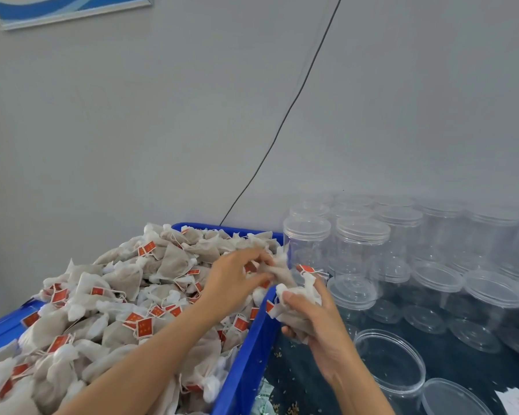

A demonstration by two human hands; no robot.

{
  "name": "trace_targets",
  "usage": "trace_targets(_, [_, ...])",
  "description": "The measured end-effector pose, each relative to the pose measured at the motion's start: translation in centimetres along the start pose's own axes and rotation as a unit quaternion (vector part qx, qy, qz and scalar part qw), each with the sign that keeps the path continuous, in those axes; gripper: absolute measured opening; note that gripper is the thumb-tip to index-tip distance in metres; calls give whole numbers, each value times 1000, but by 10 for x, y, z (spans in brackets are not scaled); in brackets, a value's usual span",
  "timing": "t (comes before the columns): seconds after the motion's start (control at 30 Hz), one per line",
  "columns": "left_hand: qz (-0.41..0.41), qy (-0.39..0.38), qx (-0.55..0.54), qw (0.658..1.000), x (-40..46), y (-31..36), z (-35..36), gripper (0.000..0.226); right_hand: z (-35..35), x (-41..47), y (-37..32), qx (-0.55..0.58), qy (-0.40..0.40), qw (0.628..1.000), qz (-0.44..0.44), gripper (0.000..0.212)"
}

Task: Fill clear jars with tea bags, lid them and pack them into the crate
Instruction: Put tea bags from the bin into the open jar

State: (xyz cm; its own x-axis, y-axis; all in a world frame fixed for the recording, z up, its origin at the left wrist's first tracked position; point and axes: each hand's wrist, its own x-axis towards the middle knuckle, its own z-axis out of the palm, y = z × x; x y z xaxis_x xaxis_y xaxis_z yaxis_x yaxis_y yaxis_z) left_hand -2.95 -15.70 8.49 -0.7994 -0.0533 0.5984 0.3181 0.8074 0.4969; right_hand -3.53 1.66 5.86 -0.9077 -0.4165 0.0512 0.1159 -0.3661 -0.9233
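Note:
A blue crate (246,354) on the left is heaped with pale tea bags (117,301) carrying red tags. My left hand (237,280) reaches over the heap near the crate's right rim and pinches a tea bag (277,266) between its fingers. My right hand (315,322) hovers just right of the rim, closed around a bunch of tea bags (297,298). An open clear jar (393,363) stands below my right hand, and its loose lid (453,396) lies beside it.
Many lidded clear jars (363,244) stand in rows on the dark table (306,384) at the right, against the grey wall. A black cable (282,121) runs down the wall behind the crate. Small crumbs dot the table near the crate.

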Motion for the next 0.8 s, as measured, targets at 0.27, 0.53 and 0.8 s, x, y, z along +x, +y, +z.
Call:
trace_targets(0.27, [-126,-12,-203,971,2,2,-9,21,0,-1,-1,22,17,1000,-1,29])
trace_targets(0.53, [-61,-183,190,963,-7,-17,12,20,-2,0,-3,77,101,992,1,27])
trace_targets(0.8, [-120,32,81,989,-2,-11,11,6,-6,-10,-31,94,93,991,0,32])
